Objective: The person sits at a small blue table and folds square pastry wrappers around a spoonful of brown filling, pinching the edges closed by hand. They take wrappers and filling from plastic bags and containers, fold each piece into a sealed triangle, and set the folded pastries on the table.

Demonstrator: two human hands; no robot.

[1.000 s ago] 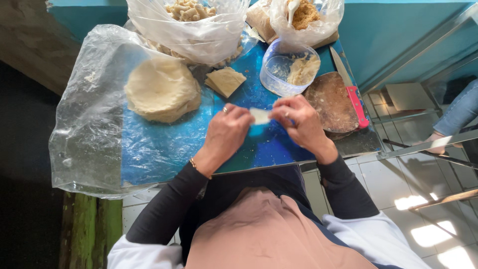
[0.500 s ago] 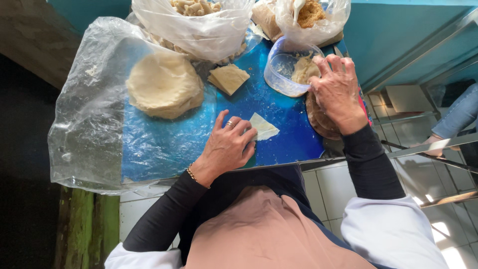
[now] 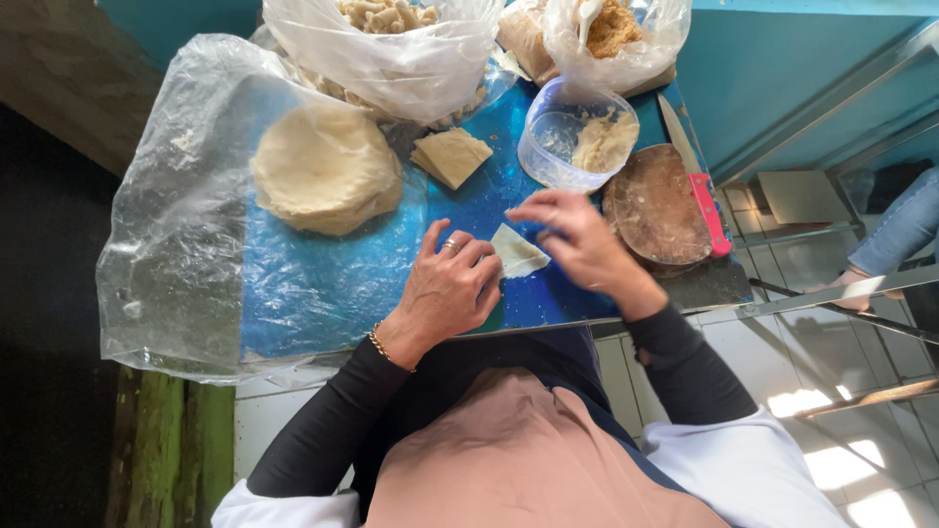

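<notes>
1. The left hand (image 3: pixel 452 286) is laid palm down on the table (image 3: pixel 323 284), its fingertips pressed on the edge of a small dough wrapper (image 3: pixel 516 252); nothing is gripped.
2. The right hand (image 3: pixel 577 240) is held over the wrapper's other side, fingers loosely curled; whether anything is pinched cannot be told.
3. Part of the wrapper is hidden beneath both hands.
4. The filling tub (image 3: pixel 577 145) and the bags behind it are cut off or clouded by plastic.
5. Bare blue table is left between the round wrapper stack (image 3: pixel 323 168) and the near edge; the red-handled knife (image 3: pixel 696 181) lies at the right edge.
</notes>
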